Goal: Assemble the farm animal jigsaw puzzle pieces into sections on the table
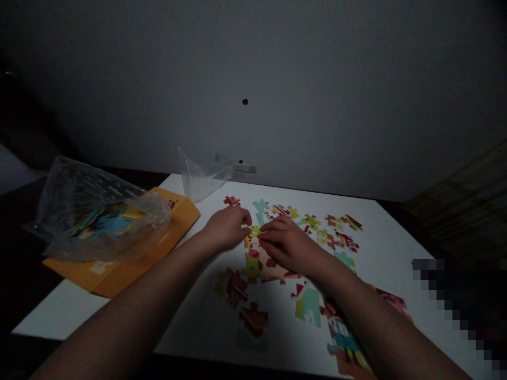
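A small yellow-green jigsaw puzzle piece (254,230) lies between my two hands, at the top edge of a joined cow picture (269,266). My left hand (227,228) is curled, thumb and fingertips closed at the piece's left side. My right hand (291,244) reaches over the cow from the right, its fingertips meeting at the piece's right edge and its palm hiding part of the picture. Below the cow are dark red barn pieces (236,287), a brown-red piece (253,319) and a pale green piece (309,305).
Several loose pieces (311,220) are scattered toward the back of the white table (392,237). At left, a clear plastic bag (99,211) with more pieces rests on an orange envelope (184,211). Another clear bag (202,179) stands by the wall. A joined section (344,338) lies under my right forearm.
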Tool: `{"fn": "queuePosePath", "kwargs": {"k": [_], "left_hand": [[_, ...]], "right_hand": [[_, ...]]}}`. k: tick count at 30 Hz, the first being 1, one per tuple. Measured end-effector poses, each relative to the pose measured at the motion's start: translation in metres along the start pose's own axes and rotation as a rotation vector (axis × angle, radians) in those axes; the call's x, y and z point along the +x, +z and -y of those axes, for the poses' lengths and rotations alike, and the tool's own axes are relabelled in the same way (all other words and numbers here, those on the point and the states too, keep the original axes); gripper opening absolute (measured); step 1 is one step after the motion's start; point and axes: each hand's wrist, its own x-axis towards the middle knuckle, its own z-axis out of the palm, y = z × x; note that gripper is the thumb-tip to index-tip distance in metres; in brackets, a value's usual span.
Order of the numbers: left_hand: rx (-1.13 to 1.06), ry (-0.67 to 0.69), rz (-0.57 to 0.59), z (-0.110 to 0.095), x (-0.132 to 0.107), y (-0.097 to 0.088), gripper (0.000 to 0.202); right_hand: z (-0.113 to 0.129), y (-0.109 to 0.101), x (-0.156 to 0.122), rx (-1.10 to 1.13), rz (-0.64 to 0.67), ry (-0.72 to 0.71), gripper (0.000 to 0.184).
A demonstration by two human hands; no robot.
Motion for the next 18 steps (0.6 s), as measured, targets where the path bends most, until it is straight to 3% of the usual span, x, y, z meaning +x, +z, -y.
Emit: {"fn": "queuePosePath", "kwargs": {"k": [5, 12, 18], "left_hand": [[0.019, 0.011, 0.014, -0.005, 0.000, -0.004, 0.020], [0.074, 0.061, -0.130, -0.008, 0.001, -0.009, 0.038], [0.124, 0.203, -0.051, -0.008, 0.000, -0.006, 0.034]], "right_hand": [[-0.003, -0.005, -0.002, -0.067, -0.018, 0.031, 0.034], [-0.017, -0.025, -0.012, -0.176, -0.253, 0.320, 0.041], [-0.021, -0.040, -0.018, -0.143, -0.356, 0.473, 0.034]]}}
